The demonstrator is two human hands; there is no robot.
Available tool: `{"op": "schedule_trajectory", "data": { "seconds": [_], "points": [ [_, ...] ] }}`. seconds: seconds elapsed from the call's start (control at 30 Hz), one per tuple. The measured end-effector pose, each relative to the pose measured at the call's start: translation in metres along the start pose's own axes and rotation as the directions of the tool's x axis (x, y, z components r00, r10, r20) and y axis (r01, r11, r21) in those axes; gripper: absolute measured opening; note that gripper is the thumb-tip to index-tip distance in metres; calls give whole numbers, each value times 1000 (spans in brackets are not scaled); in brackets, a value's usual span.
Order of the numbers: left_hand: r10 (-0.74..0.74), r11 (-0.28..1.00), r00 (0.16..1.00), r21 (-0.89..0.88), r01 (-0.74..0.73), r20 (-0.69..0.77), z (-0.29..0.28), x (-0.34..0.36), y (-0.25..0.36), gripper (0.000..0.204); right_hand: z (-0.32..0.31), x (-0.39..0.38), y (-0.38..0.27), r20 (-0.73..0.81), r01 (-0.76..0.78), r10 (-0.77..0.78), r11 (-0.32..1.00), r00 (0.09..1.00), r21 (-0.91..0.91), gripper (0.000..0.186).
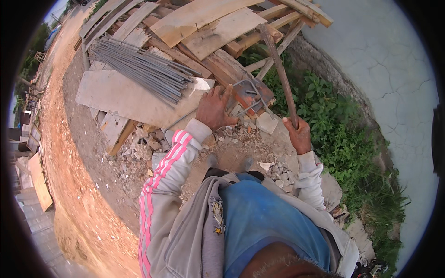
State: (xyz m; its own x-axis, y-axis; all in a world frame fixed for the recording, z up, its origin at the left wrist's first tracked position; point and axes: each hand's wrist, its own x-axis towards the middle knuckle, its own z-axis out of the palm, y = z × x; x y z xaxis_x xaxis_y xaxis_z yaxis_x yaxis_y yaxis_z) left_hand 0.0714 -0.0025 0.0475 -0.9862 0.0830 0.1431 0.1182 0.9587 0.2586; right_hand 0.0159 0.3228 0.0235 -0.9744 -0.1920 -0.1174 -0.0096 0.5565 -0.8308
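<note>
My left hand (214, 107) has its fingers spread beside a bent steel rod (245, 82), its fingertips at or very near the rod; whether they touch is unclear. The rod forms an angular loop over a rusty plate with pegs (252, 96) on a wooden block. My right hand (299, 136) is closed round the lower end of a long brown bar (281, 69), which slants up and away toward the timber. A bundle of straight grey rods (139, 69) lies on a pale board (116, 97) left of the block.
Stacked planks (204, 18) fill the top. Broken rubble (143, 143) surrounds my feet (245, 163). Green weeds (333, 125) grow along a weathered edge on the right, beside a cracked grey surface (394, 92). A dirt road (69, 162) runs along the left.
</note>
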Motion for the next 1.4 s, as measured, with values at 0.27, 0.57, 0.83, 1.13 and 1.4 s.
{"op": "schedule_trajectory", "data": {
  "seconds": [0.27, 0.57, 0.83, 1.13, 1.4],
  "points": [
    [-34, 999, 999, 1, 34, 41, -1, 1, 2, 113, -112, -67, 81, -45, -71, 59, 937, 997, -341, 40],
    [-23, 999, 999, -35, 22, -23, -2, -2, 2, 109, -171, -35, 81, 109, 163, -121, 709, 987, -686, 37],
    [4, 1000, 999, 3, -3, -55, 3, -3, -1, 109, -195, 20, 71, 251, 370, -278, 576, 927, -729, 34],
    [3, 999, 999, 36, -1, -38, 4, -4, -2, 116, -210, 73, 64, 335, 445, -304, 450, 892, -774, 25],
    [-78, 997, 992, -19, 80, 96, -5, -1, 3, 118, -208, 89, 65, 369, 481, -318, 447, 873, -754, 23]
  ]
}}
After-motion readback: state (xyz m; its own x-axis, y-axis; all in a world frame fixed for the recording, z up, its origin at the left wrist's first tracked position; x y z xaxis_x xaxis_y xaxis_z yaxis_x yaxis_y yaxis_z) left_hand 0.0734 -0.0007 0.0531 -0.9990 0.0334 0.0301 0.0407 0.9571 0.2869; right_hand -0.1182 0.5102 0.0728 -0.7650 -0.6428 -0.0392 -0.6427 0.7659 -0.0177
